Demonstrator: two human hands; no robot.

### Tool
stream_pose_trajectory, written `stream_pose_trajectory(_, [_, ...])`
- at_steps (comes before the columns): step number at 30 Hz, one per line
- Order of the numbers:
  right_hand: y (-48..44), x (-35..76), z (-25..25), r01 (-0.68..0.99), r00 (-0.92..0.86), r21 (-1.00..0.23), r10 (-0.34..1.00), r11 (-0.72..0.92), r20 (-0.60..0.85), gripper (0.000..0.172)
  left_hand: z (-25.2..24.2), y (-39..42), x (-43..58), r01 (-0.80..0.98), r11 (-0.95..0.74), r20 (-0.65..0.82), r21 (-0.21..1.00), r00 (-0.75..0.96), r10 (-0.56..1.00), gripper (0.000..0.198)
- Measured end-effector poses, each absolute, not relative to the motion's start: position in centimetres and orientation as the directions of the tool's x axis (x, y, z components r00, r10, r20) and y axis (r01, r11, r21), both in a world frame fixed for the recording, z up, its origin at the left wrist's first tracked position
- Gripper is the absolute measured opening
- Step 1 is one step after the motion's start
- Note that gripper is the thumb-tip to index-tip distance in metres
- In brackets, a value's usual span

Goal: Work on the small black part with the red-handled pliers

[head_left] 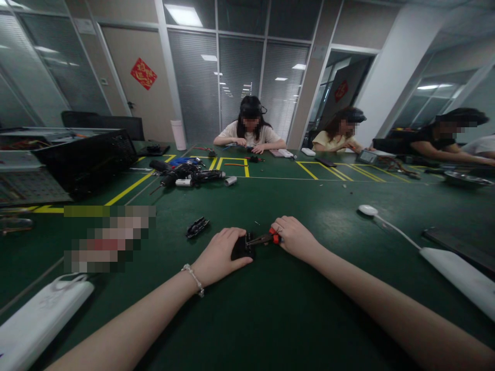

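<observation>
My left hand [222, 255] grips a small black part [243, 247] against the green table, fingers on its far side and thumb at its near side. Its exact kind is too dark to make out. Closed around red handles, my right hand [294, 237] holds a pair of pliers [263, 239]. Their jaws point left and reach the black part's right side; whether they pinch anything on it I cannot tell. A tiny light sliver [257, 223] lies just beyond the jaws. Left of my hands rests another black piece [197, 227] with an uneven, open-looking top.
A power drill [174, 175] lies among tools and cables at the far left, near a black computer case [88, 159]. White power banks [46, 319] flank my forearms; a white cable [398, 232] runs on the right. Several people work across the green table [309, 206].
</observation>
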State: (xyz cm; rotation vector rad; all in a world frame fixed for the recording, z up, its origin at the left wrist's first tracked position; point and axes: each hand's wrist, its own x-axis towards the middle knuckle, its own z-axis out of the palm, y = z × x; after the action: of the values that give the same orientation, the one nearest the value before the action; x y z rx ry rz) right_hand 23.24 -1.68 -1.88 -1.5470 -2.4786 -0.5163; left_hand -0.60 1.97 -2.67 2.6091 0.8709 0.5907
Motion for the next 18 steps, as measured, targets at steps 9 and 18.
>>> stream_pose_trajectory(9, [-1.64,23.34,-2.15,0.907,-0.419,0.197,0.847,0.373,0.327,0.023,-2.51,1.91,-0.65,0.497,-0.751,0.266,0.434,0.726,0.634,0.053])
stream_pose_trajectory(18, [-1.62,23.36,-2.12,0.905,-0.423,0.201,0.847,0.376,0.321,0.024,-2.61,1.9,-0.69,0.498,-0.757,0.272,0.423,0.727,0.63,0.053])
